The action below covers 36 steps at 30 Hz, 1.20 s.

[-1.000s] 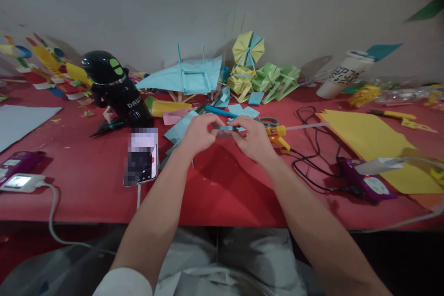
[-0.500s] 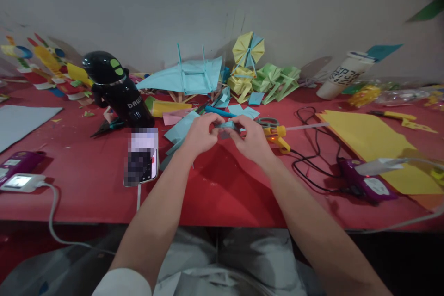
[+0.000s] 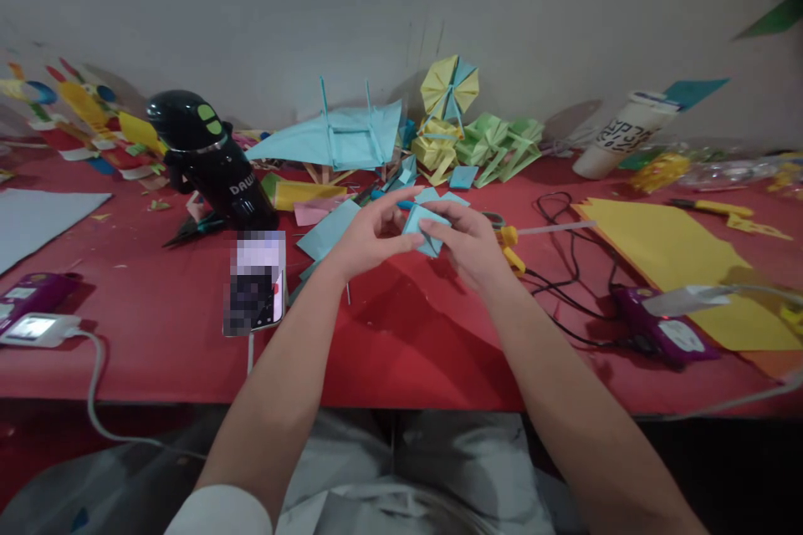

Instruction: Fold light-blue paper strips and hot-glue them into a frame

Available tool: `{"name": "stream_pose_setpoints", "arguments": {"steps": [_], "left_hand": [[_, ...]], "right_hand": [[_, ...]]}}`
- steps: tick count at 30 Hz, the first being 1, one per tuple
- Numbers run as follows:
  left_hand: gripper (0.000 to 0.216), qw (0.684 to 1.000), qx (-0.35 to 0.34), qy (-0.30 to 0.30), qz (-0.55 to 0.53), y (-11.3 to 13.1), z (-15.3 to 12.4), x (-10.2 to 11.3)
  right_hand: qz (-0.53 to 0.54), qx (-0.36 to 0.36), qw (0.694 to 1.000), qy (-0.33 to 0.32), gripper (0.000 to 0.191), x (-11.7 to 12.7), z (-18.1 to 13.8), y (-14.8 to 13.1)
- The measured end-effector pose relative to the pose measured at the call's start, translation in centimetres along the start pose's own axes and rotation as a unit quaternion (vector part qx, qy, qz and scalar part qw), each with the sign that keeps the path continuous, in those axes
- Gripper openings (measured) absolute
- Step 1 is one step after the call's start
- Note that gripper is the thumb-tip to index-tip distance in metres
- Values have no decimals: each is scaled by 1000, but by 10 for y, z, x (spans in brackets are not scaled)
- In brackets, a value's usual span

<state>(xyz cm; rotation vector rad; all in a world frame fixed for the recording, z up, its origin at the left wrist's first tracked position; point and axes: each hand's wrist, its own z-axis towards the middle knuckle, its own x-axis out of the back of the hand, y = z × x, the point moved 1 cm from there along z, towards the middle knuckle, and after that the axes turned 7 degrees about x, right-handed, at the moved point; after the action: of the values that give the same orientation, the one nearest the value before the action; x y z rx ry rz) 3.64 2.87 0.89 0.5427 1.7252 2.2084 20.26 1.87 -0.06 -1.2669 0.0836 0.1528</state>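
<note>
Above the red table [image 3: 401, 334], my left hand [image 3: 367, 238] and my right hand [image 3: 467, 247] meet around a small folded piece of light blue paper [image 3: 421, 230]. Both hands pinch it, the left from its left side, the right from the right with fingers over its top edge. The paper stands tilted, its flat face turned toward me. More light blue sheets [image 3: 326, 232] lie on the table just left of my left hand.
A phone [image 3: 255, 282] lies left of my forearm, a black bottle [image 3: 210, 160] behind it. Folded paper models [image 3: 439, 129] stand at the wall. A yellow glue gun [image 3: 509, 244], black cables [image 3: 565, 267], yellow sheet [image 3: 671, 255] and purple device [image 3: 658, 333] lie right.
The blue paper was held flat and low between my fingertips; now it has been turned up and opened out so its face shows. Both hands lifted slightly.
</note>
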Motion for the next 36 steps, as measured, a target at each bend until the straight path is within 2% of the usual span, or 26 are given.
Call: {"name": "stream_pose_setpoints", "arguments": {"steps": [3,5,12,15,17,22,24,25,27,29,30,31,34,36], "left_hand": [[59,999,7,-41,15,0,-2,0],[58,998,7,-51,25,-1,-2,0],[60,999,20,-38,30,-2,-1,-2],[54,998,37,-23,53,-2,-1,-2],[53,997,43,-11,63,-3,0,-2],[52,995,43,17,83,-9,4,0],[51,994,45,21,98,-10,5,1],[51,993,45,24,107,-10,6,1],[50,991,50,30,119,-11,5,2],[52,992,59,32,110,-11,5,2],[53,992,64,31,102,-12,4,1],[54,993,71,30,94,-12,4,1],[54,992,86,29,85,-13,4,0],[55,991,97,29,88,-13,4,0]], "right_hand": [[20,-39,999,-18,33,1,1,-1],[25,-44,999,-4,36,1,1,-1],[-7,-46,999,26,44,3,1,5],[-84,2,996,35,43,4,1,9],[-156,60,985,45,41,5,1,9],[-337,228,911,64,36,2,-8,-5],[-344,242,907,31,26,2,-17,-17],[-333,228,915,-7,22,4,-22,-23],[-310,156,930,-117,20,12,-35,-33],[-300,60,921,-243,24,26,-48,-41],[-298,15,906,-301,26,35,-53,-44],[-309,-25,890,-333,29,46,-58,-47],[-380,-113,848,-352,41,82,-66,-53],[-450,-158,817,-324,50,107,-66,-54]]}}
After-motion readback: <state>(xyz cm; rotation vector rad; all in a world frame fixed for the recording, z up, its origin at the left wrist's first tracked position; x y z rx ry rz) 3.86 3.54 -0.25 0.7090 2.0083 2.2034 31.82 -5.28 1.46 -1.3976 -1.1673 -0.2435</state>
